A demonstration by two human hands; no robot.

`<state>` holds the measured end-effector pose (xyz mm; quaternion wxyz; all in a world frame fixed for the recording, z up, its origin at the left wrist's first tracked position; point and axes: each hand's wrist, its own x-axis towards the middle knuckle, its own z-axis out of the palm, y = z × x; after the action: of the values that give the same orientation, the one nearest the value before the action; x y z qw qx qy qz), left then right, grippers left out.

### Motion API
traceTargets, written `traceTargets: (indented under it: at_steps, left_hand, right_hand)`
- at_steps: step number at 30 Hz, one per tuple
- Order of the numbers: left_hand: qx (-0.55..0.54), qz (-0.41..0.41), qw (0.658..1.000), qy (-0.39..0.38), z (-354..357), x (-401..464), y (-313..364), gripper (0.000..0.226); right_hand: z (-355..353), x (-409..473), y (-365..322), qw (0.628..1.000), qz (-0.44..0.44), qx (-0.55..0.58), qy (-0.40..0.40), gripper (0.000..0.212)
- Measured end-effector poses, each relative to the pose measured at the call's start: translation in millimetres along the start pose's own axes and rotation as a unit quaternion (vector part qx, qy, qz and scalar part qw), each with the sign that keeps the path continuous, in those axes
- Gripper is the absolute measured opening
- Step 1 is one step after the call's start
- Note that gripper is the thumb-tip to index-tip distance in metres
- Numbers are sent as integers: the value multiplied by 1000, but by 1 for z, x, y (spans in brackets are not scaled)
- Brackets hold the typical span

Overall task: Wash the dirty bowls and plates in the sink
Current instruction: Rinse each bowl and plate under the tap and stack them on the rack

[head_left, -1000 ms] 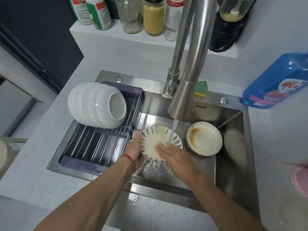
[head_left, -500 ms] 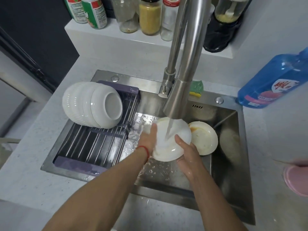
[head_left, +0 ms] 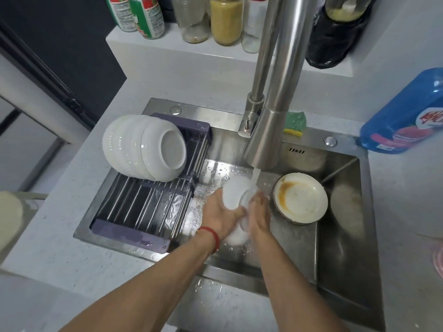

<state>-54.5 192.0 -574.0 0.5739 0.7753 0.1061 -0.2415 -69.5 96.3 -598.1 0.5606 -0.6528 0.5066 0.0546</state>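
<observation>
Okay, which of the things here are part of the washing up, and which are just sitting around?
In the job: plate held by left hand and right hand under the faucet; stained plates; sink; washed bowls on the rack.
Lying about: sponge, blue bottle, shelf jars.

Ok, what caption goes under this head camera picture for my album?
Both hands rinse a white plate under the running faucet.

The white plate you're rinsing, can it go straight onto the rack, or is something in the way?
Nothing visible blocks it. The white plate, held between the left hand and right hand, sits just right of the drying rack. The stacked white bowls fill only the rack's far end; the near bars are bare.
</observation>
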Motion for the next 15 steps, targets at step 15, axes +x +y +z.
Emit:
traceTargets:
  at_steps: [15]
  left_hand:
    - [-8, 25, 999, -18, 4, 5, 17, 46]
  right_hand:
    - [-20, 30, -43, 986, -53, -90, -128, 76]
